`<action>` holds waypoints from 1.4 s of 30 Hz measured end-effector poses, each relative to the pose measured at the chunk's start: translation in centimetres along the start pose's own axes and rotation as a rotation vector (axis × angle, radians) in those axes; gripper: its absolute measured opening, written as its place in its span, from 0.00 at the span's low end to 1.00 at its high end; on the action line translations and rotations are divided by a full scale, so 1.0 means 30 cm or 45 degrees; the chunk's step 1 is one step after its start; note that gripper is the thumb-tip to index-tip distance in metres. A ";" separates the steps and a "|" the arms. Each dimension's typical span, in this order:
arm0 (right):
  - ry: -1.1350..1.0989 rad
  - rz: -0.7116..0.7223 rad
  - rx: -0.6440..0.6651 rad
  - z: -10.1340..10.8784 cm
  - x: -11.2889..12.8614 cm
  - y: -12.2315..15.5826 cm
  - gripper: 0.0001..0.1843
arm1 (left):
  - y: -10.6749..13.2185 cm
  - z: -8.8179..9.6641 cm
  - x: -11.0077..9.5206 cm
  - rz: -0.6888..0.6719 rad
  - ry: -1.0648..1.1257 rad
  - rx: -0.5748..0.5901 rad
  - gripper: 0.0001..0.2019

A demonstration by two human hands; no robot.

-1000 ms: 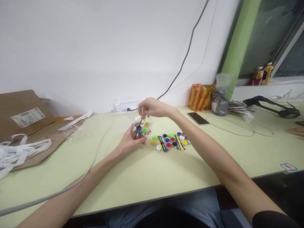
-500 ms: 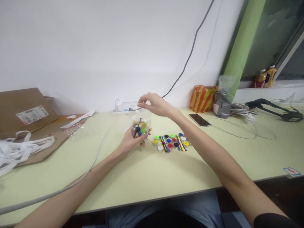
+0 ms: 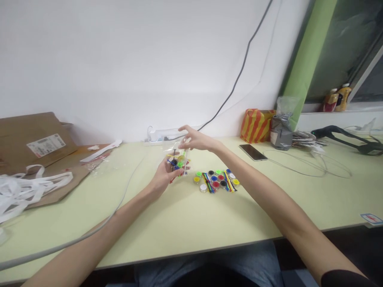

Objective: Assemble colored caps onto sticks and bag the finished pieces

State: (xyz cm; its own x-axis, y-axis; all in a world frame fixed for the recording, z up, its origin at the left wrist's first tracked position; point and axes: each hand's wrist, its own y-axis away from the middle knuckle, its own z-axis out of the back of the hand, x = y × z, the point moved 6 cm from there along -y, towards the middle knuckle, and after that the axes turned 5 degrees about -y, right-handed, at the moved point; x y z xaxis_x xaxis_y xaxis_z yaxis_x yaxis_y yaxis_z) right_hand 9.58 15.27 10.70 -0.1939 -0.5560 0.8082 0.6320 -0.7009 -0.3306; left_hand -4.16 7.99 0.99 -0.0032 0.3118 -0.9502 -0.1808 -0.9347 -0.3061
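My left hand (image 3: 163, 175) is closed around a clear plastic bag (image 3: 169, 148) with coloured plastic pieces (image 3: 178, 162) in blue, black, yellow, green and red; their exact kind is too small to tell. Just above the bag's upper part is my right hand (image 3: 197, 140), its index finger and thumb spread apart. Whether its fingertips touch the thin film cannot be made out. To the right of the bag lie several small round clear pieces with coloured tops (image 3: 216, 185). Among them are two bundles of thin coloured strips (image 3: 208, 182).
A phone (image 3: 253, 152), a striped bag (image 3: 255, 125) and a grey pouch (image 3: 280, 133) are at the back right. A power strip (image 3: 155, 135) lies against the wall. Cardboard (image 3: 32, 139) and white straps (image 3: 36, 187) occupy the left. A grey cable (image 3: 89, 230) crosses my left forearm.
My right hand has come down slightly towards the bag, and its fingers have spread from a closer pinch. My left hand still holds the bag, whose contents have shifted a little.
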 end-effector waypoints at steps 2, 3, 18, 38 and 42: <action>-0.088 0.024 0.037 -0.014 -0.017 -0.012 0.29 | 0.003 -0.008 -0.011 0.018 0.094 0.019 0.41; -0.114 0.050 0.050 -0.020 -0.024 -0.020 0.25 | 0.003 -0.008 -0.016 0.032 0.115 0.015 0.42; -0.217 0.037 0.040 -0.056 -0.145 -0.065 0.06 | -0.038 0.140 0.039 0.057 -0.087 -0.383 0.24; -0.321 0.318 0.134 -0.083 -0.024 -0.019 0.09 | -0.036 0.205 -0.071 -0.099 0.135 -0.439 0.08; -0.286 0.272 0.151 -0.092 -0.021 -0.015 0.17 | -0.037 0.202 -0.075 -0.111 0.080 -0.424 0.11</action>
State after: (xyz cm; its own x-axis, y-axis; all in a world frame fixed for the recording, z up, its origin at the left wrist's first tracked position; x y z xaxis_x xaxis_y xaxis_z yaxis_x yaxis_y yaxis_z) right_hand 7.36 14.70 9.00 0.1140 -0.5632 0.8184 0.7260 -0.5151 -0.4556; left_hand -9.92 9.35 3.84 0.0605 0.3914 -0.9182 0.1534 -0.9126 -0.3790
